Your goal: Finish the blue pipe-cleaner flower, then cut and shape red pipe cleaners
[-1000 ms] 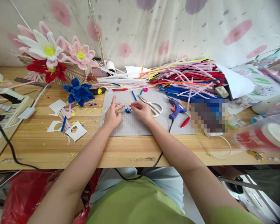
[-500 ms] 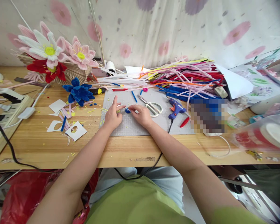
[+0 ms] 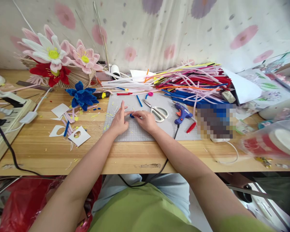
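A small blue fuzzy piece (image 3: 131,115), mostly covered by fingers, sits over the cutting mat (image 3: 145,132). My right hand (image 3: 146,120) has thumb and fingertips pinched together on it. My left hand (image 3: 120,121) is open, one finger raised and another stretched towards the blue piece at the right fingertips. Whether that finger touches it I cannot tell. Beyond my right hand lie scissors (image 3: 159,112) with pale handles and a short blue pipe cleaner (image 3: 139,101). To the right rests a blue glue gun (image 3: 183,112) with its cord running to the table's front edge.
A blue fuzzy flower (image 3: 81,96) lies left of the mat, near white cards with holes (image 3: 83,140). Behind the mat is a heap of coloured pipe cleaners (image 3: 193,77). A power strip (image 3: 12,129) stands at left, a bagged cup (image 3: 268,141) at right.
The right fingertips have come further over the small blue piece, hiding more of it. My left fingers have shifted slightly towards it. The view has moved a little.
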Motion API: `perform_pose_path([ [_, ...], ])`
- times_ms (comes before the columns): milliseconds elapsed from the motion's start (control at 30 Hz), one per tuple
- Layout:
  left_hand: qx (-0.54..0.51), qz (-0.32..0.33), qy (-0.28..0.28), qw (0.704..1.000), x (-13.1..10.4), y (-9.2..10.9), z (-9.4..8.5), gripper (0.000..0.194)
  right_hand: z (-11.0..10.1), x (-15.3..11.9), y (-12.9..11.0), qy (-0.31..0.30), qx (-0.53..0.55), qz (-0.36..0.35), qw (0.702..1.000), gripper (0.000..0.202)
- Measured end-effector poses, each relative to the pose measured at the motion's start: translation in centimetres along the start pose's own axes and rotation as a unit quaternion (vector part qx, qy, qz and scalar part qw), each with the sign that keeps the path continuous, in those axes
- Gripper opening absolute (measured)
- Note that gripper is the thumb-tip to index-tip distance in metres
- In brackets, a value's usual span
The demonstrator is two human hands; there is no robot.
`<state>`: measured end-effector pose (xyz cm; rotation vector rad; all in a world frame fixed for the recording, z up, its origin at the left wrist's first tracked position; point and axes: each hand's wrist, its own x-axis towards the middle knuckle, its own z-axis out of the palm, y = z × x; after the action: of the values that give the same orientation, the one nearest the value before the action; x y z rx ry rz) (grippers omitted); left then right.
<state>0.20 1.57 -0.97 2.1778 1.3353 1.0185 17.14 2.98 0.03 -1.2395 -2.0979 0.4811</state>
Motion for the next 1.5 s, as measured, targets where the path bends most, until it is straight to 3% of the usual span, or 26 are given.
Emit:
perform_pose_path([
  [500,0.02,-0.012,-0.019,1.0,0.1,-0.3,0.0,0.1,-0.2,-0.3,-0.1,-0.012,-0.033,-0.02,0.999,0.02],
  [633,0.019,-0.017,-0.024,0.999,0.0,-0.2,0.0,0.1,-1.2,0.0,-0.1,0.024,-0.002,-0.054,0.998,0.019],
  [733,0.01,-0.011,-0.022,1.0,0.0,-0.2,0.0,0.1,-2.7,0.5,0.4,0.052,0.008,-0.031,0.998,0.018],
  [800,0.006,-0.004,-0.021,1.0,0.0,-0.3,0.1,0.1,-4.0,0.9,1.2,0.025,-0.001,0.002,1.0,0.016],
  [867,0.004,-0.002,-0.02,1.0,0.0,-0.3,0.1,0.1,-5.1,1.0,2.1,-0.045,-0.022,0.01,0.999,0.012],
  [967,0.002,-0.006,-0.014,1.0,0.0,-0.2,0.0,0.101,-6.5,0.7,3.5,-0.151,-0.055,-0.016,0.987,0.008],
  [1033,0.001,-0.007,-0.011,1.0,0.0,-0.1,0.0,0.102,-6.9,0.2,4.2,-0.184,-0.064,-0.034,0.98,0.006],
  [1300,-0.001,-0.005,0.001,1.0,-0.1,0.4,-0.3,0.101,-6.8,-0.6,4.9,-0.188,-0.099,-0.056,0.975,0.012],
  [1500,0.003,-0.017,0.036,0.999,-0.1,0.5,-0.3,0.097,-6.5,-0.4,4.8,-0.193,-0.12,-0.07,0.971,0.004],
])
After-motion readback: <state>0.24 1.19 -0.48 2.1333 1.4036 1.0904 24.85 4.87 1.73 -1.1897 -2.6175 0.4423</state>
